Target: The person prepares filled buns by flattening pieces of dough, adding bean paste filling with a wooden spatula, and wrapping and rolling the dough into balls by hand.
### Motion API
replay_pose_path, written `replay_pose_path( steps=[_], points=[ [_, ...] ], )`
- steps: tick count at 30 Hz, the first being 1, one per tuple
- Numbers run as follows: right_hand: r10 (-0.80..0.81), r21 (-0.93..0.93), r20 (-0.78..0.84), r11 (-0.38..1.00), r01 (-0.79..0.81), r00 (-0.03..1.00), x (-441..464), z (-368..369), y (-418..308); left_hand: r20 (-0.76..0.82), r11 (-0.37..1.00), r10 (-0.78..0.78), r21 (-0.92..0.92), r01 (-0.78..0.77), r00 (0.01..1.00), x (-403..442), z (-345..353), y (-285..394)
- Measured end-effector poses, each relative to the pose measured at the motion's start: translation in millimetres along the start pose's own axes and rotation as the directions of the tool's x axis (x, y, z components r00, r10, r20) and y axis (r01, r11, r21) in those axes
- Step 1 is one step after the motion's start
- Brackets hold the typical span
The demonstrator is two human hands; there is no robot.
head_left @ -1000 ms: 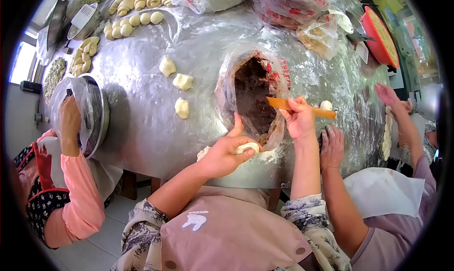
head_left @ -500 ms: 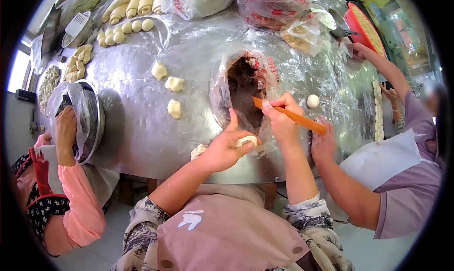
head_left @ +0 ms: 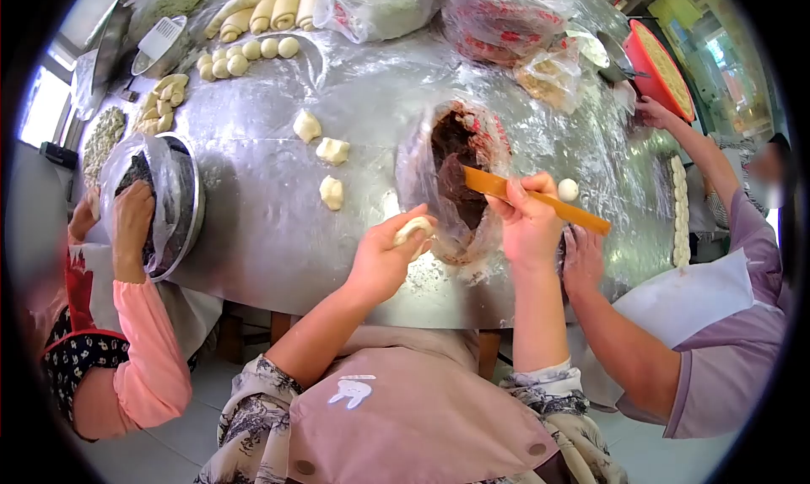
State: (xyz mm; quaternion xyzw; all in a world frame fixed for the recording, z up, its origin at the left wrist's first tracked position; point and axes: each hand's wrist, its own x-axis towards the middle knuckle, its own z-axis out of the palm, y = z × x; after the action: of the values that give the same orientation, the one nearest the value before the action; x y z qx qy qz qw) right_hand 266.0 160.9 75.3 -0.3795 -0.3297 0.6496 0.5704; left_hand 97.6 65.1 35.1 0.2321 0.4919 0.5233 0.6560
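My left hand point(head_left: 378, 254) is closed around a small piece of pale dough point(head_left: 413, 230), held above the table's front part. In my right hand point(head_left: 533, 222) is a flat orange-brown spatula point(head_left: 488, 183), gripped near its middle. Dark brown paste point(head_left: 452, 177) clings to the spatula's tip, over an open plastic bag point(head_left: 415, 151) of the same paste. Left of the bag, several dough pieces point(head_left: 332, 151) lie on the metal table point(head_left: 253, 180). One round white dough ball point(head_left: 569, 189) sits just beyond my right hand.
On the left, a co-worker's hand point(head_left: 133, 222) reaches into a plastic-lined bowl point(head_left: 199, 199). Another co-worker's hand point(head_left: 584, 260) rests close to my right wrist. Dough rolls point(head_left: 287, 5), dough balls point(head_left: 238, 64), plastic bags point(head_left: 498, 20) and a red basin point(head_left: 641, 66) stand farther back.
My left hand with the dough has moved left, away from the paste bag. The spatula has lifted slightly, and paste now shows on its tip.
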Motion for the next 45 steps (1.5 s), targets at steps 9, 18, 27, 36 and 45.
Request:
replay_pose_path(
  steps=[9,18,27,36,45],
  points=[
    [-0.541,-0.357,0.711,0.273,0.893,0.449,-52,50,13,-0.018,0.727,-0.046,-0.686,0.021,0.999,-12,-11,33],
    [-0.339,-0.308,0.854,0.281,0.909,0.394,-76,52,30,-0.083,0.703,-0.251,-0.701,0.122,0.965,-25,-3,58],
    [-0.305,0.018,0.338,0.948,0.318,0.89,-83,45,27,-0.22,0.659,-0.126,-0.748,-0.084,0.967,-17,-17,55],
    [-0.17,-0.542,-0.019,0.83,0.133,0.985,-8,6,-36,0.022,0.733,0.077,-0.679,-0.041,0.997,-28,-30,51],
    [-0.271,-0.81,-0.081,0.579,0.095,0.959,-8,-23,-8,0.049,0.961,-0.038,-0.273,0.05,0.998,-17,-9,16]
  ],
)
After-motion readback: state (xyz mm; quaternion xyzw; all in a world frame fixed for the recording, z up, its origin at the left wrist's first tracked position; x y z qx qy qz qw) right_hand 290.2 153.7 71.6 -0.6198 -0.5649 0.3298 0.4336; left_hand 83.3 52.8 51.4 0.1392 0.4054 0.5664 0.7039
